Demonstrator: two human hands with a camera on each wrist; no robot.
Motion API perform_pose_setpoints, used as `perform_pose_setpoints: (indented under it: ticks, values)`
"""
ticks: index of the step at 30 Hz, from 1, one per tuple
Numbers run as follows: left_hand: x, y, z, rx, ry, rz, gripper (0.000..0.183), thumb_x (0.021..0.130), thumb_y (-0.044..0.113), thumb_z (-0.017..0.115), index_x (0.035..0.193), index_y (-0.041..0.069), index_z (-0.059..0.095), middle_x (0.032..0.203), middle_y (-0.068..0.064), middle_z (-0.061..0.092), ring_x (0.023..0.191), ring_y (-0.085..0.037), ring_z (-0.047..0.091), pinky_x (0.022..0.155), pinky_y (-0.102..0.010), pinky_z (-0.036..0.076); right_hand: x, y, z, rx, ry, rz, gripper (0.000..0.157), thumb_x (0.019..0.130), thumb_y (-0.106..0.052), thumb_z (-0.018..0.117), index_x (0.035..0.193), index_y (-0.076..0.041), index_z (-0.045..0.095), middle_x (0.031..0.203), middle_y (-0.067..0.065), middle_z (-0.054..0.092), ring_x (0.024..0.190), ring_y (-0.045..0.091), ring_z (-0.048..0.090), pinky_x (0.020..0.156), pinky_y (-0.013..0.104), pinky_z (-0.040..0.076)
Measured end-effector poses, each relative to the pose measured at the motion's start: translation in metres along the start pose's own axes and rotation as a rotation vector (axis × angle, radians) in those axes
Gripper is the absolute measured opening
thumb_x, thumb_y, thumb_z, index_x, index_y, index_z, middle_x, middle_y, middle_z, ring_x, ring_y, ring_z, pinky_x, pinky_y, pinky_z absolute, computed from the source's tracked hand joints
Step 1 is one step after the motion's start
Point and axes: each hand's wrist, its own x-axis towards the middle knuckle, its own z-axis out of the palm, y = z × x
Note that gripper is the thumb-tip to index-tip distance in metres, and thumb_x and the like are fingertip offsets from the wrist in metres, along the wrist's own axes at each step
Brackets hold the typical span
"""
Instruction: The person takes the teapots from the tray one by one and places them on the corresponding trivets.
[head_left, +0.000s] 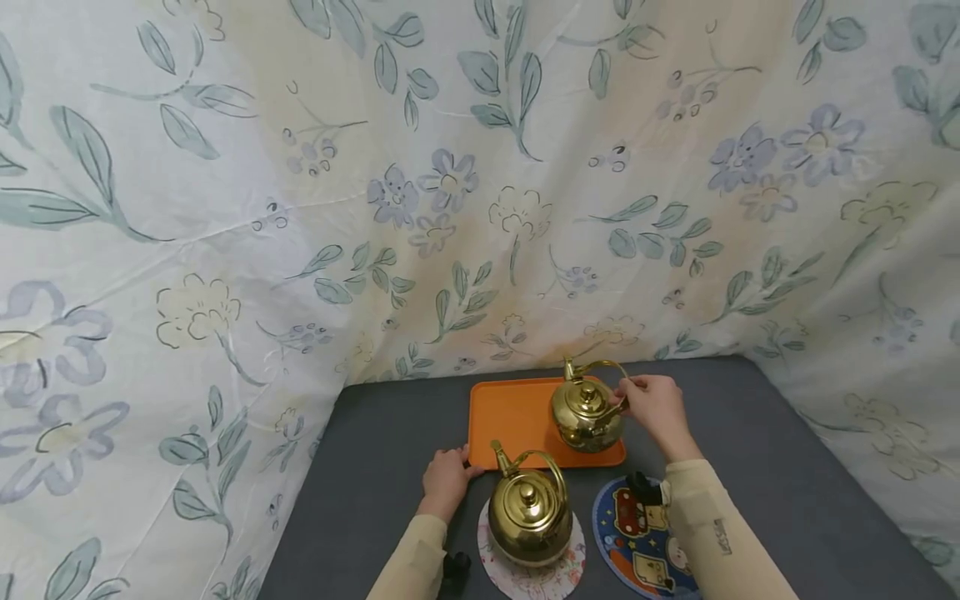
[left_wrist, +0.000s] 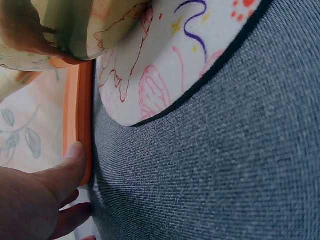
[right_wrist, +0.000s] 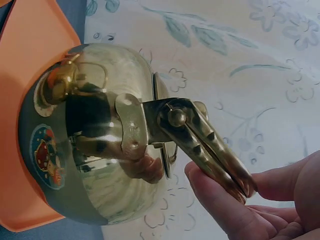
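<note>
A gold kettle [head_left: 587, 414] stands over the right part of an orange tray [head_left: 506, 412]; whether its base touches the tray I cannot tell. My right hand [head_left: 654, 410] pinches its handle [right_wrist: 215, 160] between thumb and fingers, on the right side. My left hand [head_left: 446, 479] holds the tray's near left corner, the thumb [left_wrist: 75, 157] pressed on the rim and the other fingers partly hidden. A second gold kettle [head_left: 529, 518] sits upright on a round floral mat [head_left: 495, 571], just right of my left hand.
Beneath my right forearm lies a round blue cartoon mat [head_left: 618, 546], partly covered by the sleeve. Grey cloth [head_left: 390, 433] covers the table. Leaf-and-flower fabric [head_left: 480, 250] hangs behind and along both sides.
</note>
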Motion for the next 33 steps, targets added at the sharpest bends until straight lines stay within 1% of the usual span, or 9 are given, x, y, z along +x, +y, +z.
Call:
perform_pose_setpoints:
  ticks: [3,6,11,16,18,23,26,29,33]
  values:
    - [0.0,-0.001,-0.001,0.01,-0.001,0.007,0.065,0.082,0.043,0.08,0.137,0.012,0.066,0.121,-0.017,0.07,0.101,-0.039,0.065,0.084,-0.055,0.055,-0.005,-0.005,-0.003,0.012,-0.008,0.005,0.037,0.106,-0.023,0.052,0.116,0.008,0.071,0.103,0.023,0.075,0.081,0.024,0.076,0.068,0.035,0.062]
    - [-0.001,-0.003,0.003,0.005,-0.002,0.014,0.064,0.081,0.043,0.08,0.135,0.01,0.067,0.118,-0.017,0.07,0.098,-0.039,0.066,0.082,-0.055,0.055,-0.01,-0.005,-0.006,0.02,-0.015,0.004,0.038,0.106,-0.023,0.052,0.118,0.008,0.07,0.102,0.022,0.075,0.081,0.023,0.076,0.068,0.034,0.062]
    - [-0.002,-0.005,0.006,-0.005,0.01,0.022,0.064,0.081,0.043,0.08,0.133,0.008,0.068,0.117,-0.017,0.071,0.096,-0.04,0.066,0.079,-0.054,0.055,-0.02,-0.005,-0.011,0.01,0.003,-0.016,0.039,0.106,-0.025,0.052,0.119,0.008,0.069,0.105,0.022,0.075,0.083,0.022,0.076,0.07,0.034,0.062]
    - [0.001,-0.004,0.002,-0.004,0.02,0.024,0.064,0.081,0.043,0.08,0.133,0.009,0.068,0.119,-0.016,0.071,0.098,-0.039,0.066,0.08,-0.054,0.055,-0.031,-0.006,-0.016,0.01,0.006,-0.043,0.039,0.106,-0.025,0.052,0.118,0.008,0.069,0.104,0.022,0.075,0.082,0.022,0.076,0.07,0.034,0.062]
    - [0.003,-0.003,0.0,-0.013,0.018,0.024,0.064,0.082,0.043,0.08,0.134,0.009,0.067,0.12,-0.016,0.071,0.098,-0.039,0.066,0.08,-0.054,0.055,-0.035,-0.005,-0.018,0.015,0.007,-0.048,0.04,0.106,-0.025,0.052,0.121,0.009,0.068,0.104,0.021,0.075,0.082,0.022,0.076,0.069,0.032,0.062]
    - [0.003,-0.002,-0.001,-0.009,0.011,0.03,0.064,0.082,0.045,0.079,0.134,0.009,0.067,0.121,-0.015,0.071,0.099,-0.04,0.065,0.08,-0.054,0.055,-0.048,-0.001,-0.025,0.047,0.0,-0.034,0.045,0.106,-0.026,0.052,0.13,0.012,0.06,0.108,0.023,0.074,0.086,0.022,0.076,0.071,0.032,0.062]
    - [0.002,-0.001,-0.002,-0.014,0.011,0.032,0.064,0.082,0.044,0.079,0.135,0.01,0.067,0.122,-0.015,0.071,0.099,-0.04,0.065,0.081,-0.055,0.055,-0.055,0.001,-0.029,0.055,-0.001,-0.02,0.047,0.106,-0.026,0.052,0.132,0.013,0.058,0.109,0.024,0.074,0.087,0.022,0.076,0.072,0.033,0.062]
    - [0.002,-0.001,-0.003,-0.018,0.009,0.03,0.064,0.082,0.043,0.079,0.136,0.01,0.066,0.122,-0.015,0.071,0.099,-0.041,0.065,0.081,-0.056,0.055,-0.061,0.004,-0.031,0.048,0.001,-0.008,0.047,0.107,-0.026,0.052,0.132,0.013,0.058,0.108,0.023,0.074,0.086,0.021,0.076,0.07,0.03,0.062]
    - [0.003,-0.001,-0.002,-0.015,0.009,0.025,0.064,0.083,0.042,0.079,0.136,0.01,0.066,0.121,-0.016,0.071,0.098,-0.04,0.065,0.08,-0.055,0.055,-0.067,0.01,-0.032,0.052,0.001,0.012,0.045,0.107,-0.025,0.052,0.13,0.013,0.06,0.107,0.022,0.075,0.084,0.02,0.076,0.071,0.032,0.062]
